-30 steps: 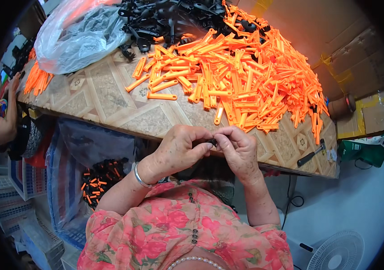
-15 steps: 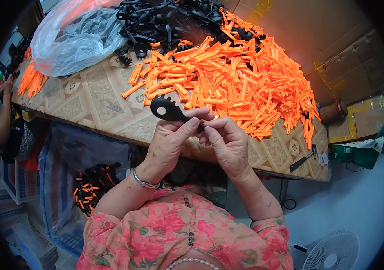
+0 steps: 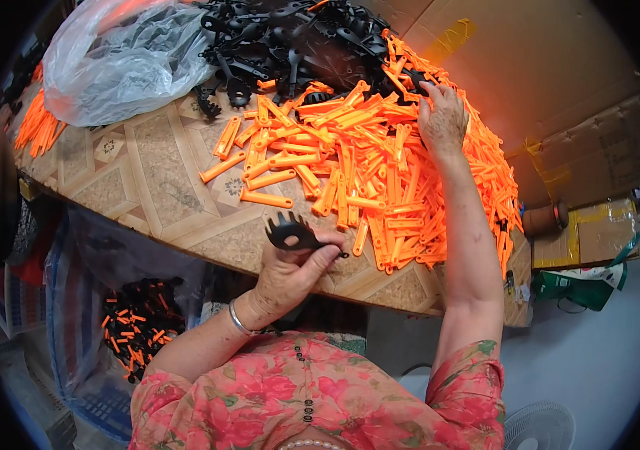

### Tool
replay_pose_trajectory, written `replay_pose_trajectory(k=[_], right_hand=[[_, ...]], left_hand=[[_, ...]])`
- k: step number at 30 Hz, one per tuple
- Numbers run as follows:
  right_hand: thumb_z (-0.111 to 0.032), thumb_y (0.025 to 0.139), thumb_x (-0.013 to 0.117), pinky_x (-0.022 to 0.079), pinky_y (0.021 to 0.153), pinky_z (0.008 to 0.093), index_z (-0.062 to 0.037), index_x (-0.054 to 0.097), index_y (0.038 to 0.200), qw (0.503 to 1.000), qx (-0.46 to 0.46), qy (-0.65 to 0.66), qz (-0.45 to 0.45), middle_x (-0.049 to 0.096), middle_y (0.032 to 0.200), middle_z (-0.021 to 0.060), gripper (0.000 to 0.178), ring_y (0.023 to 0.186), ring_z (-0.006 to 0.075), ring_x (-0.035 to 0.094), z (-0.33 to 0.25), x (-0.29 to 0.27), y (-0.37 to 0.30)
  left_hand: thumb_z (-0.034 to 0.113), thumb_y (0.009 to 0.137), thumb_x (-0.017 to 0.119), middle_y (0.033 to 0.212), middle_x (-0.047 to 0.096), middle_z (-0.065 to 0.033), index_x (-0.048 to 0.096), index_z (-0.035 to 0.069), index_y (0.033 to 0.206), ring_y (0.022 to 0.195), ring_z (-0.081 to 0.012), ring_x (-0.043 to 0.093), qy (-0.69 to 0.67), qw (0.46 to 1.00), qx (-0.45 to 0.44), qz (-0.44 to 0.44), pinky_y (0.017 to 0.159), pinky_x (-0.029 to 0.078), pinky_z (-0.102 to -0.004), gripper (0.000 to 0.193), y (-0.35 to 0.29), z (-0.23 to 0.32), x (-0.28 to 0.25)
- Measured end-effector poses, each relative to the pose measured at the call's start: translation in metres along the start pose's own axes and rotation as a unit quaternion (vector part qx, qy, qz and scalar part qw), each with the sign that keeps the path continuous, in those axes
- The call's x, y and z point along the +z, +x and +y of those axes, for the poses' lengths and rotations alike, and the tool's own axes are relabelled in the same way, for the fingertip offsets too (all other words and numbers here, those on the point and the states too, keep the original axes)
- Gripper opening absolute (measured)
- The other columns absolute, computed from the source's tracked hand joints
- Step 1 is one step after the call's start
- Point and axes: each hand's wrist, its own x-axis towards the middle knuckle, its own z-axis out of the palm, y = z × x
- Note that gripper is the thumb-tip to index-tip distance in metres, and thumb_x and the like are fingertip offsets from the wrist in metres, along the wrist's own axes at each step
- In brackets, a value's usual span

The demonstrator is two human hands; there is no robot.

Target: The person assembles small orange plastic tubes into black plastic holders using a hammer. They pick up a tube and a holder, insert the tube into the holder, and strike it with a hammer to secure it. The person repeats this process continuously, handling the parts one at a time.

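Note:
My left hand (image 3: 290, 274) is closed around a black pasta server head (image 3: 290, 234), just off the table's near edge. Its toothed rim points away from me and a round hole shows in its bowl. My right hand (image 3: 444, 116) reaches to the far right side of the heap of orange plastic handles (image 3: 402, 172). Its fingers rest by a black piece (image 3: 413, 79) lying among the handles; whether they grip it is hidden. Behind the heap lies a pile of black utensil heads (image 3: 290, 37).
A clear plastic bag (image 3: 125, 67) covers the table's (image 3: 140, 172) far left, beside more orange handles (image 3: 38, 127). Below left, a lined container holds black and orange pieces (image 3: 140, 322). Cardboard (image 3: 590, 112) walls the right side. A fan (image 3: 541, 427) stands at lower right.
My right hand has left the pasta server head and reached far across the orange heap. My left hand keeps the head, now turned with its teeth facing away. The view has shifted slightly.

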Motion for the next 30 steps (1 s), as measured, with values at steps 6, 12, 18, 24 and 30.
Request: replay_pose_trajectory(k=[6,12,18,24,30], right_hand=[[-0.023,0.085,0.067,0.039,0.097,0.0445,-0.0215,0.064,0.118,0.996,0.054,-0.069,-0.035,0.057,0.119,0.0074,0.033,0.110,0.0280,0.054,0.004,0.018,0.020],[-0.030,0.084,0.070,0.041,0.093,0.0414,-0.0192,0.065,0.111,0.992,0.063,-0.050,-0.094,0.065,0.103,0.0056,0.030,0.106,0.0251,0.057,0.009,0.002,0.020],[-0.041,0.081,0.073,0.041,0.092,0.0412,-0.0108,0.063,0.113,0.979,0.168,0.000,-0.112,0.066,0.106,0.0080,0.046,0.108,0.0273,0.057,0.001,0.004,0.023],[-0.034,0.079,0.074,0.046,0.085,0.0418,-0.0142,0.063,0.111,0.995,0.094,-0.013,-0.009,0.070,0.096,0.0088,0.039,0.092,0.0280,0.064,0.013,0.015,0.018],[-0.016,0.084,0.069,0.051,0.073,0.0326,-0.0107,0.062,0.105,0.978,0.115,0.171,0.044,0.069,0.084,0.0053,0.022,0.083,0.0187,0.066,0.022,-0.010,-0.003]], left_hand=[[0.000,0.093,0.058,0.102,0.061,-0.0066,0.066,0.000,0.108,0.090,-0.0112,0.062,0.010,0.999,0.019,-0.030,0.073,0.054,-0.0224,0.016,-0.001,-0.003,-0.004],[0.000,0.093,0.058,0.102,0.062,-0.0059,0.066,0.000,0.107,0.090,-0.0107,0.062,0.026,0.999,0.019,-0.034,0.074,0.055,-0.0218,0.015,0.001,-0.008,-0.006],[0.000,0.093,0.058,0.100,0.063,-0.0043,0.065,0.000,0.107,0.087,-0.0103,0.063,0.014,0.999,0.027,-0.018,0.074,0.055,-0.0214,0.015,0.001,-0.005,-0.002],[0.003,0.096,0.056,0.100,0.065,-0.0050,0.065,-0.001,0.108,0.086,-0.0109,0.065,-0.034,0.999,-0.025,0.025,0.075,0.055,-0.0236,0.016,0.005,-0.001,0.000],[0.011,0.097,0.057,0.097,0.069,-0.0062,0.066,0.000,0.111,0.084,-0.0124,0.067,-0.103,0.992,-0.044,0.051,0.077,0.056,-0.0260,0.020,0.012,0.000,-0.006]])
